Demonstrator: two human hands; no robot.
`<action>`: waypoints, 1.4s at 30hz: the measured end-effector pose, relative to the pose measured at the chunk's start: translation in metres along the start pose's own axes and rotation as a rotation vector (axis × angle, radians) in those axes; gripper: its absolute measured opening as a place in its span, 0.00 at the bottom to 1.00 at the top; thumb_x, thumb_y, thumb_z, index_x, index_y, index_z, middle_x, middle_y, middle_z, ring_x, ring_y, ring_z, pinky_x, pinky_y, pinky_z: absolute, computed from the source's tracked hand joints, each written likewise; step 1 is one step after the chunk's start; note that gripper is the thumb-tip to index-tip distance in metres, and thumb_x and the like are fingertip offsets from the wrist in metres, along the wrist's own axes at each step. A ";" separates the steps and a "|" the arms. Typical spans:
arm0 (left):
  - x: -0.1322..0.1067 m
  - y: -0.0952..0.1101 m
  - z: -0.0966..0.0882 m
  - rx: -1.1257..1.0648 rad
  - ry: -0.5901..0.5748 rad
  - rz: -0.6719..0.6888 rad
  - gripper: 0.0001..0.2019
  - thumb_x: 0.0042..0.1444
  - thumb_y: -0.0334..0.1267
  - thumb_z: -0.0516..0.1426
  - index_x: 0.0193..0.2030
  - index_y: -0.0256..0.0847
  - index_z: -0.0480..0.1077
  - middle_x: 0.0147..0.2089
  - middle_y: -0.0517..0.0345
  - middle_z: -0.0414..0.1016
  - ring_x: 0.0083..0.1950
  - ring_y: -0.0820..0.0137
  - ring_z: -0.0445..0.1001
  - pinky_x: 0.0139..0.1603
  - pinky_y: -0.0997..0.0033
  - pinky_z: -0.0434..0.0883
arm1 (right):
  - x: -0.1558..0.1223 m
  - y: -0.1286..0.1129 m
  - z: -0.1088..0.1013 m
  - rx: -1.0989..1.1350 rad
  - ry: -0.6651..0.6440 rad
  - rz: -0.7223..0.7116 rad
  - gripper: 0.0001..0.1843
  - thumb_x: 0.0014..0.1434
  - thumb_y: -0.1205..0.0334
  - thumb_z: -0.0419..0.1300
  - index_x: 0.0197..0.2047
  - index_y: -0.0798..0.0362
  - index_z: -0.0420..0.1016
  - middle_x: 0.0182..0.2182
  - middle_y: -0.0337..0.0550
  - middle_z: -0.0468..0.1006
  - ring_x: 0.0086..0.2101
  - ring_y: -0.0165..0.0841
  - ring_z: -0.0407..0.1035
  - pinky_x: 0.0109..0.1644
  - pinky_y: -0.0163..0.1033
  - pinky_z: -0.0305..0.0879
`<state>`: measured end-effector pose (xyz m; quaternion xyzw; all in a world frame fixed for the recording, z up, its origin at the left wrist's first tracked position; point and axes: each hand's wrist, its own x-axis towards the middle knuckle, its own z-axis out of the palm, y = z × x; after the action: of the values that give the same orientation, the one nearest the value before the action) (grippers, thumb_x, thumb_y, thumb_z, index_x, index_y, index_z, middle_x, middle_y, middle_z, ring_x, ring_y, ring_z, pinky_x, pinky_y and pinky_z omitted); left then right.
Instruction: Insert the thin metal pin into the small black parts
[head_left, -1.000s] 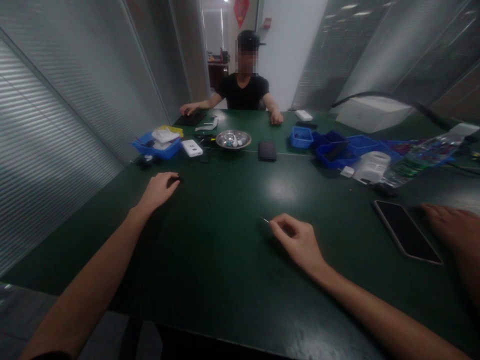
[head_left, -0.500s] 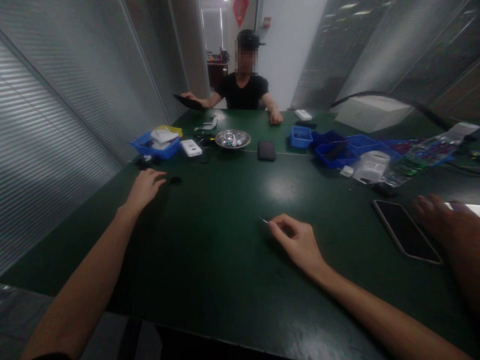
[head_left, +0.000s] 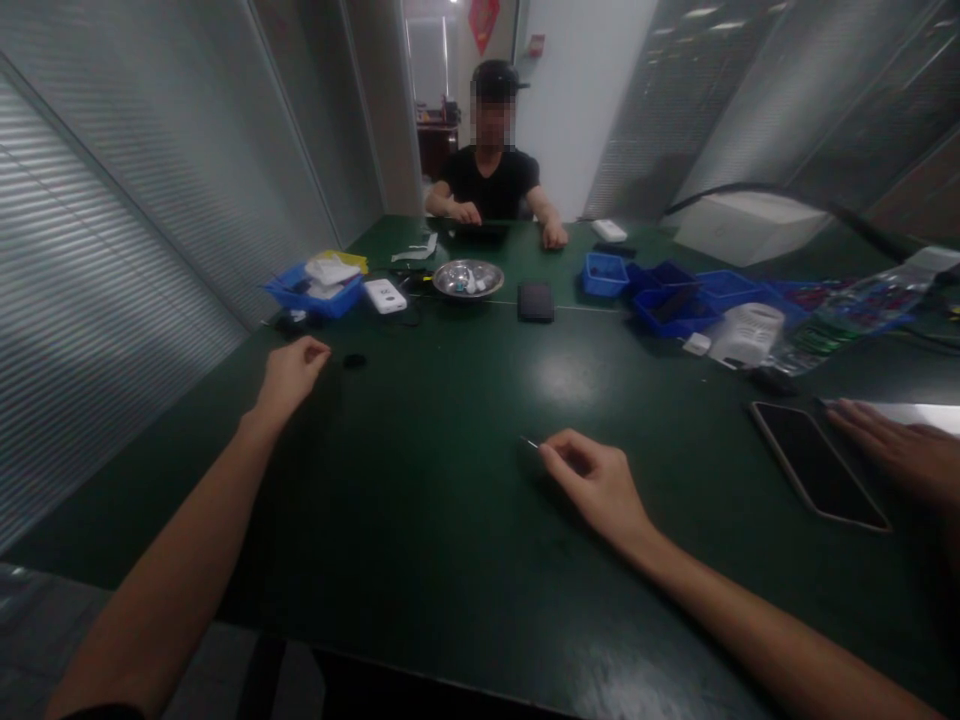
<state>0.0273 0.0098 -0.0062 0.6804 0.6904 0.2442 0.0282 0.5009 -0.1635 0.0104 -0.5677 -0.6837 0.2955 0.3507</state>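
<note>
My right hand (head_left: 592,480) rests low over the green table (head_left: 420,520), thumb and forefinger pinched on a thin silvery pin (head_left: 529,442) whose tip points left. My left hand (head_left: 292,372) is at the table's left side with its fingertips pressed together. Whether anything sits in that pinch is too small to tell. Just right of those fingertips lies a small black oval thing (head_left: 354,361) on the table, apart from the hand.
Behind my left hand stands a blue basket (head_left: 337,300) beside a white device (head_left: 385,295). A metal bowl (head_left: 491,287), a black square (head_left: 535,302) and blue trays (head_left: 606,275) stand farther back. A phone (head_left: 817,465) lies near another person's hand (head_left: 892,445); someone sits opposite.
My left fingers have closed from apart into a pinch. My right hand stays put with the pin. The person opposite has lowered a dark flat object; the hand at right has flattened out.
</note>
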 end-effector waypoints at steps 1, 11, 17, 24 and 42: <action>-0.001 0.005 0.000 -0.043 0.015 -0.036 0.13 0.62 0.42 0.57 0.47 0.38 0.77 0.45 0.50 0.81 0.45 0.60 0.78 0.49 0.64 0.72 | 0.000 0.001 0.000 -0.001 -0.001 -0.002 0.16 0.68 0.51 0.58 0.36 0.52 0.80 0.30 0.40 0.81 0.29 0.34 0.73 0.33 0.38 0.65; -0.002 0.021 0.005 -0.237 0.063 -0.090 0.13 0.59 0.39 0.62 0.49 0.39 0.80 0.46 0.50 0.83 0.44 0.61 0.80 0.47 0.66 0.75 | 0.000 0.003 0.003 -0.008 -0.007 -0.001 0.16 0.68 0.51 0.58 0.37 0.52 0.80 0.30 0.40 0.80 0.29 0.35 0.73 0.34 0.38 0.65; -0.004 0.021 0.005 -0.152 0.068 -0.029 0.14 0.60 0.38 0.61 0.50 0.38 0.81 0.47 0.48 0.83 0.45 0.60 0.80 0.51 0.64 0.75 | 0.000 0.001 0.002 -0.003 -0.019 0.007 0.16 0.68 0.50 0.58 0.37 0.52 0.80 0.31 0.41 0.81 0.30 0.35 0.74 0.34 0.38 0.66; -0.006 0.022 0.004 -0.115 0.063 0.044 0.13 0.63 0.41 0.59 0.49 0.39 0.81 0.47 0.49 0.83 0.46 0.59 0.80 0.52 0.64 0.74 | 0.000 0.000 0.003 -0.003 -0.025 0.016 0.16 0.68 0.50 0.58 0.37 0.52 0.80 0.30 0.40 0.81 0.29 0.35 0.74 0.34 0.38 0.66; -0.003 0.019 0.007 -0.234 0.120 -0.085 0.14 0.59 0.39 0.61 0.50 0.37 0.80 0.44 0.48 0.83 0.43 0.61 0.81 0.49 0.64 0.77 | 0.000 0.001 0.003 -0.009 -0.023 -0.012 0.16 0.68 0.51 0.58 0.37 0.52 0.81 0.29 0.39 0.80 0.28 0.34 0.73 0.32 0.37 0.65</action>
<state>0.0481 0.0085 -0.0061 0.6268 0.6857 0.3621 0.0763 0.4992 -0.1628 0.0076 -0.5618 -0.6924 0.2970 0.3417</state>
